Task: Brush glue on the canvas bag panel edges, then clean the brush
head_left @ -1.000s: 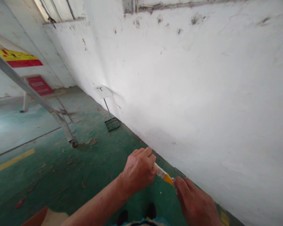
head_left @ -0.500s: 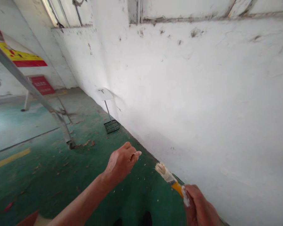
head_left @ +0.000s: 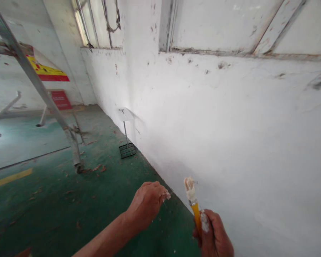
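In my right hand (head_left: 214,233) is a paintbrush (head_left: 190,190) with a yellow handle. Its bristles point up and are caked with off-white material, and white smears cover my thumb. My left hand (head_left: 147,201) is closed, its fingertips pressed together and coated in whitish stuff. Whether it pinches something there is hard to make out. Both hands are in front of the lower white wall (head_left: 230,142), apart from each other, with the brush close before the wall.
A small stand with a white plate (head_left: 125,114) and black grid base (head_left: 127,151) is by the wall. At left stands a metal frame (head_left: 52,103) on the green floor (head_left: 96,203), which has scattered debris. Windows run above, and a red sign (head_left: 61,100) is at the back.
The brush has swung from slanting left to nearly upright, and my right hand has shifted left. My left hand sits a little lower and further right. The view has tilted upward.
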The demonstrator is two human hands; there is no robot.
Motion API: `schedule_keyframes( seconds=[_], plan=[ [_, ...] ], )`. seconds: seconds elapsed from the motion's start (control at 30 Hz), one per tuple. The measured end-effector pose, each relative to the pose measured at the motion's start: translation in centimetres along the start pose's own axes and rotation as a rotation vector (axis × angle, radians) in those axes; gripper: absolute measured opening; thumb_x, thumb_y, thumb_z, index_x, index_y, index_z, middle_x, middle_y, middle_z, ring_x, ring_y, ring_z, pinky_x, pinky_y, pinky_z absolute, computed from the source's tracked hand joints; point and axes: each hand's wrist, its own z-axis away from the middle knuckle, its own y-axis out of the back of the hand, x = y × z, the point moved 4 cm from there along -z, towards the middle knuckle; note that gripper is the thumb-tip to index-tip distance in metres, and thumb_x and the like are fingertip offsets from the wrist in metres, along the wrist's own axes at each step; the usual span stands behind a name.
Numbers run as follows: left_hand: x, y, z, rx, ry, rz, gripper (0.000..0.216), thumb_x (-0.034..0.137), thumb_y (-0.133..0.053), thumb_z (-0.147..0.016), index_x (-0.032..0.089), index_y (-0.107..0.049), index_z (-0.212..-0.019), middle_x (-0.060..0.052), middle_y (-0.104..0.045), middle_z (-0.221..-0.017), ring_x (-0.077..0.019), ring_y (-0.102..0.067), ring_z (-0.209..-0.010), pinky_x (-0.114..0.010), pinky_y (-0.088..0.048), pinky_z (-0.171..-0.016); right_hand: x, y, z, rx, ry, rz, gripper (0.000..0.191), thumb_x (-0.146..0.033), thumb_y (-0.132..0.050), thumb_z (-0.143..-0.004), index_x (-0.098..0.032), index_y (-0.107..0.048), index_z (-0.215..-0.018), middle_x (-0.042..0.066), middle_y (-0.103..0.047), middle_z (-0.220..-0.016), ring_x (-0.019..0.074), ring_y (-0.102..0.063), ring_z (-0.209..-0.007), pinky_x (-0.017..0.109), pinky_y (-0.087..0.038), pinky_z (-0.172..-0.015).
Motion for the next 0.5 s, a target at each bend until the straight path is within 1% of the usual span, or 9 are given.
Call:
schedule_keyframes(
  seconds=[0.03, 0.1, 0.17, 0.2, 0.27, 0.33, 0.4, 0.47, 0.5],
  plan=[
    [0.0, 0.1, 0.0, 0.012, 0.039, 0.025, 0.022, 0.026, -0.05, -0.089, 0.021, -0.071, -0.088, -0.004, -0.068, -0.082, -0.0181, -0.062, -0.078, -0.035, -0.046, -0.086, 0.0, -0.4, -0.1, -0.003, -0.035, -0.029, 0.039, -0.058, -0.044, -0.092, -0.021, -0.057, -0.097, -0.003, -0.056, -0.053, 0.0142, -0.052, -0.042, 0.022, -0.04, -0.04],
    [0.1, 0.4, 0.1, 0.044, 0.099, 0.153, 0.022, 0.028, -0.055, -0.086, 0.022, -0.07, -0.101, -0.004, -0.067, -0.086, -0.0163, -0.06, -0.074, -0.031, -0.046, -0.079, -0.1, -1.2, -0.2, -0.041, -0.086, -0.093, 0.037, -0.056, -0.044, -0.093, -0.021, -0.056, -0.097, -0.004, -0.055, -0.052, 0.013, -0.048, -0.039, 0.021, -0.038, -0.038],
    [0.5, 0.4, 0.2, 0.046, 0.114, 0.371, 0.032, 0.025, -0.056, -0.084, 0.022, -0.065, -0.114, -0.004, -0.066, -0.093, -0.0151, -0.059, -0.076, -0.027, -0.046, -0.076, -0.3, -1.9, -0.4, -0.093, -0.116, -0.154, 0.034, -0.054, -0.045, -0.093, -0.022, -0.055, -0.098, -0.004, -0.054, -0.053, 0.0125, -0.046, -0.038, 0.02, -0.035, -0.037],
    [0.9, 0.3, 0.3, 0.033, 0.109, 0.502, 0.033, 0.025, -0.055, -0.085, 0.021, -0.064, -0.116, -0.005, -0.066, -0.096, -0.0151, -0.058, -0.078, -0.026, -0.046, -0.076, -0.3, -2.2, -0.5, -0.114, -0.125, -0.181, 0.033, -0.054, -0.046, -0.093, -0.022, -0.055, -0.098, -0.004, -0.054, -0.054, 0.0125, -0.046, -0.039, 0.02, -0.035, -0.037],
    [1.9, -0.3, 0.4, -0.015, 0.086, 0.782, 0.029, 0.03, -0.055, -0.087, 0.018, -0.064, -0.112, -0.006, -0.065, -0.098, -0.0164, -0.058, -0.085, -0.027, -0.046, -0.079, -0.3, -2.9, -0.6, -0.146, -0.125, -0.218, 0.032, -0.053, -0.048, -0.093, -0.022, -0.055, -0.098, -0.004, -0.054, -0.054, 0.0128, -0.046, -0.04, 0.021, -0.036, -0.038],
    [3.0, -1.2, 0.4, -0.058, 0.09, 1.04, 0.028, 0.037, -0.056, -0.088, 0.016, -0.065, -0.103, -0.005, -0.064, -0.093, -0.0171, -0.058, -0.086, -0.027, -0.046, -0.08, -0.1, -3.7, -0.4, -0.169, -0.117, -0.228, 0.031, -0.053, -0.049, -0.092, -0.023, -0.055, -0.097, -0.005, -0.052, -0.053, 0.0133, -0.046, -0.041, 0.021, -0.036, -0.038],
    [3.6, -2.4, 0.4, -0.06, 0.171, 1.213, 0.03, 0.042, -0.055, -0.088, 0.014, -0.065, -0.095, -0.003, -0.061, -0.08, -0.0156, -0.057, -0.075, -0.026, -0.046, -0.072, 0.1, -4.5, 0.0, -0.193, -0.104, -0.224, 0.031, -0.054, -0.049, -0.092, -0.023, -0.056, -0.096, -0.005, -0.052, -0.053, 0.0138, -0.047, -0.041, 0.022, -0.037, -0.04],
    [3.6, -3.3, 0.4, -0.004, 0.286, 1.297, 0.032, 0.044, -0.056, -0.088, 0.013, -0.064, -0.092, -0.001, -0.057, -0.07, -0.0134, -0.054, -0.065, -0.025, -0.045, -0.064, 0.2, -4.9, 0.3, -0.225, -0.069, -0.216, 0.032, -0.054, -0.047, -0.093, -0.023, -0.057, -0.095, -0.004, -0.054, -0.055, 0.014, -0.049, -0.044, 0.022, -0.039, -0.042],
    [3.4, -3.4, 0.5, 0.032, 0.325, 1.326, 0.031, 0.043, -0.056, -0.088, 0.013, -0.064, -0.091, 0.0, -0.057, -0.069, -0.013, -0.054, -0.065, -0.025, -0.045, -0.064, 0.3, -4.9, 0.3, -0.23, -0.044, -0.204, 0.032, -0.053, -0.046, -0.093, -0.023, -0.057, -0.093, -0.003, -0.056, -0.058, 0.0145, -0.052, -0.047, 0.022, -0.041, -0.044]
  ],
)
